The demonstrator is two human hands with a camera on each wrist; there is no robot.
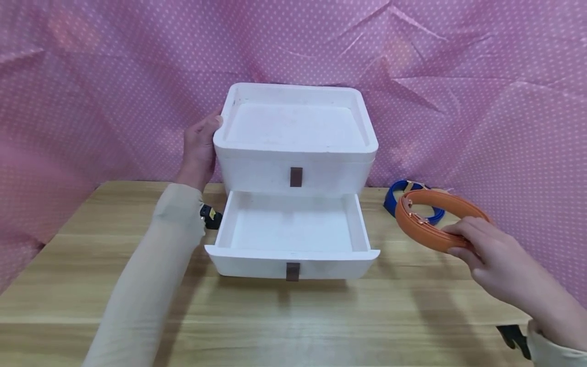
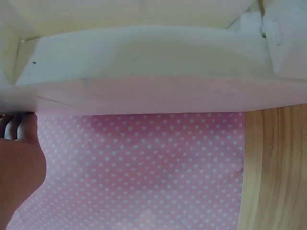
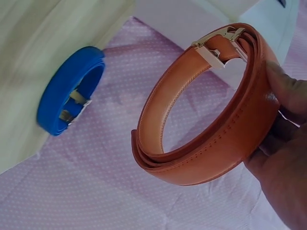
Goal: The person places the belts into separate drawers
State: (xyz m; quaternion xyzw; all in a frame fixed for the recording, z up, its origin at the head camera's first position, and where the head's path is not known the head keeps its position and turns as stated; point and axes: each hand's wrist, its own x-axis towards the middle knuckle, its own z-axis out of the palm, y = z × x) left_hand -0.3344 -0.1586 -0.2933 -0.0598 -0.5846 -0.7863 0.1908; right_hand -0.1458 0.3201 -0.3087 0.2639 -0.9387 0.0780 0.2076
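A white two-drawer storage box point(image 1: 261, 173) stands on the table, its lower drawer point(image 1: 247, 262) pulled out and bare inside. The upper drawer is closed. At the box's left side, my left hand point(image 1: 200, 148) holds on near the top, thumb by the rim and fingers partly hidden behind; the left wrist view catches those fingers point(image 2: 27, 127) bent at the box's edge. My right hand point(image 1: 500, 255) pinches a coiled orange belt point(image 3: 206, 163) with a gold-coloured buckle, raised over the table to the right of the drawer. Behind it lies a coiled blue belt point(image 1: 390, 201).
Pink dotted cloth point(image 1: 458, 66) hangs behind and around the wooden table point(image 1: 284, 326). A shallow tray-like top point(image 1: 289, 125) with a raised rim caps the box. Brown pull tabs point(image 1: 296, 177) mark the drawer fronts.
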